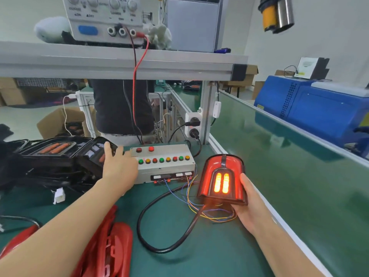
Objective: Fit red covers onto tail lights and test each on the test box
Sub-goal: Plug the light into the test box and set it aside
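Right of the test box (162, 163), a covered tail light (222, 179) is gripped by the right hand (249, 202) — lit, under test. Left hand (117, 164) rests flat, fingers loose, on the box's left edge. Uncovered lights (58, 154) left of the box, loose red covers (107, 248) in front — more remaining.

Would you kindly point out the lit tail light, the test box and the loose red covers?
Lit tail light (222, 181), head view, on its glowing centre.
Test box (169, 169), head view, on its front face.
Loose red covers (117, 246), head view, on the top cover.
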Tool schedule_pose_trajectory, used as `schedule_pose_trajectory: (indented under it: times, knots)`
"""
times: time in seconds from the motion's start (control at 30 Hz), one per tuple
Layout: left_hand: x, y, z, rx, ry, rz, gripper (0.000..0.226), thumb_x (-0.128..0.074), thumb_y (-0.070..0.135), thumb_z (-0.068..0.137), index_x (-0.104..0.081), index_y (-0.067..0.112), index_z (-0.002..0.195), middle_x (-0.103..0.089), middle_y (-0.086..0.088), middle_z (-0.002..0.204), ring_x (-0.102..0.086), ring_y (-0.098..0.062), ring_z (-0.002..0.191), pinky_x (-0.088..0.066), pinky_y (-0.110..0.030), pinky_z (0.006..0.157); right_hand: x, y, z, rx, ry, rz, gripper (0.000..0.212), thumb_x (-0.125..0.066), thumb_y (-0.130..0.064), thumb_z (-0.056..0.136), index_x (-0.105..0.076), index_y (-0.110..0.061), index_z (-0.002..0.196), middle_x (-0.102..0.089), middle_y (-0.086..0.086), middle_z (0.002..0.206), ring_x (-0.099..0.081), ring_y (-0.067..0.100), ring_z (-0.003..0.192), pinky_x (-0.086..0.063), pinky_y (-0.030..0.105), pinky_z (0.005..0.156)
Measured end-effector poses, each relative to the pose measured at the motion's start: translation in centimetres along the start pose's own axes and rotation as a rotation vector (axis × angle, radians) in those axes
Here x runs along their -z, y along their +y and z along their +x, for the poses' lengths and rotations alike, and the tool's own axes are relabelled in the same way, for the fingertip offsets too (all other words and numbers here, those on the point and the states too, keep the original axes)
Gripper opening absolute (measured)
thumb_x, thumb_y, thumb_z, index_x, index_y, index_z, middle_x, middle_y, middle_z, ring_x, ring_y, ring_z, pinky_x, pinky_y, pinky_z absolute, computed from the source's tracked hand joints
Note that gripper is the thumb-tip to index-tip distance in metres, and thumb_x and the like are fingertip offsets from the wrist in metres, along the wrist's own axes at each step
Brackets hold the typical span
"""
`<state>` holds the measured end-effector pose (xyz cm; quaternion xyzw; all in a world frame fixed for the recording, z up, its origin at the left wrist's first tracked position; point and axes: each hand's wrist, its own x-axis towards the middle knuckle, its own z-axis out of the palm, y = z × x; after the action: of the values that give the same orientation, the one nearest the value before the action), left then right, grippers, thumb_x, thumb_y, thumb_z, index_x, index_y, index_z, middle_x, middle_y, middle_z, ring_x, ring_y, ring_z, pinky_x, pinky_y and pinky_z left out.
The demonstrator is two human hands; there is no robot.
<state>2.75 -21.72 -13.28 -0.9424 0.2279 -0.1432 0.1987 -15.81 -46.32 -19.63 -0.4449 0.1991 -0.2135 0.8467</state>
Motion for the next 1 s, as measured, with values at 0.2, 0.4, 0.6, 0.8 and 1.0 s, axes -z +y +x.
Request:
schedule_pose_trajectory:
  times: [0.2, 0.4, 0.6, 0.8, 1.0]
  knots:
    - [0.3, 0.9, -0.6, 0.007, 0.034, -0.04, 0.043, -0.045, 0.018, 0.088, -0.052, 0.02, 0.13, -0.034, -0.007, 0.146, -0.016, -0.03, 0.14, 0.005, -0.065, 0.108, 0.5, 0.2, 0.0, 0.032, -0.031, -0.005, 0.039, -0.052, -0.038, 0.092, -0.064, -0.016, 0.121, -0.071, 0.01, 0.117, -0.07, 0.022, 0.103, -0.053, 0.037, 0.083]
    - [1.5, 8.0, 0.1, -0.064, 0.004, -0.438, 0.074, -0.046, 0.026, 0.089, -0.005, 0.03, 0.151, -0.003, -0.007, 0.16, 0.004, -0.03, 0.146, 0.013, -0.061, 0.109, 0.7, 0.4, 0.3, 0.019, -0.065, -0.044, 0.034, -0.046, -0.035, 0.097, -0.065, -0.018, 0.118, -0.071, 0.011, 0.116, -0.07, 0.023, 0.101, -0.053, 0.036, 0.08]
    - [2.4, 11.5, 1.5, -0.009, -0.175, -0.617, 0.075, -0.05, 0.027, 0.082, -0.015, 0.036, 0.147, -0.001, -0.009, 0.159, 0.007, -0.036, 0.145, 0.01, -0.063, 0.109, 0.9, 0.3, 0.4, 0.004, -0.077, -0.049, 0.04, -0.048, -0.037, 0.094, -0.064, -0.014, 0.122, -0.07, 0.014, 0.116, -0.07, 0.025, 0.102, -0.048, 0.04, 0.085]
    - [1.6, 11.3, 0.7, 0.114, -0.188, -0.607, 0.086, -0.055, 0.044, 0.078, -0.004, 0.042, 0.147, 0.015, -0.009, 0.158, 0.016, -0.044, 0.141, 0.013, -0.07, 0.103, 0.9, 0.3, 0.5, -0.002, -0.1, -0.063, 0.037, -0.045, -0.037, 0.097, -0.065, -0.016, 0.121, -0.07, 0.014, 0.117, -0.07, 0.026, 0.102, -0.048, 0.041, 0.083]
    - [2.4, 10.7, 1.0, 0.095, -0.24, -0.554, 0.088, -0.054, 0.064, 0.076, -0.007, 0.044, 0.147, 0.014, -0.01, 0.158, 0.015, -0.048, 0.14, 0.01, -0.075, 0.099, 0.5, 0.1, 0.2, -0.008, -0.08, -0.038, 0.034, -0.054, -0.04, 0.087, -0.072, -0.021, 0.109, -0.071, 0.013, 0.115, -0.071, 0.025, 0.1, -0.05, 0.04, 0.081]
